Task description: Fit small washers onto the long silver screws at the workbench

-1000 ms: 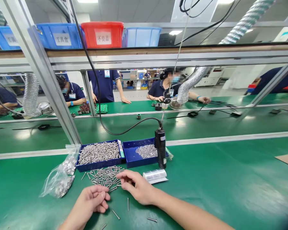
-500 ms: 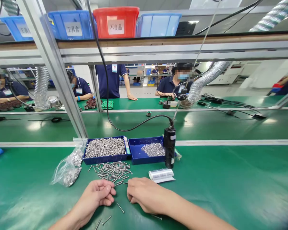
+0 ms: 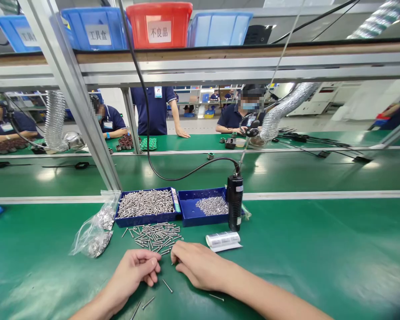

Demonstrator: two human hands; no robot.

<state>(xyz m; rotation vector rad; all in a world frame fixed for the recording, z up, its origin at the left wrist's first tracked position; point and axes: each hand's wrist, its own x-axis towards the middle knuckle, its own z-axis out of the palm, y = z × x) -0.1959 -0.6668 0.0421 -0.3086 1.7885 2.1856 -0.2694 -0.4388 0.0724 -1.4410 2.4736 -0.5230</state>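
Screws (image 3: pixel 157 235) heaped on desk (image 3: pixel 303 249), near side of left tray (image 3: pixel 143 221). Likely light, stiff, sturdy, slick; best pinched mid-shank. Left grip (image 3: pixel 138 270) curled, right grip (image 3: pixel 196 264) bent beside screws; cannot tell if either holds any.

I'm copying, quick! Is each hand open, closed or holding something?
Left hand: fingers curled; cannot tell whether it holds anything.
Right hand: fingers curled by the loose screws; grip hidden, so cannot tell.
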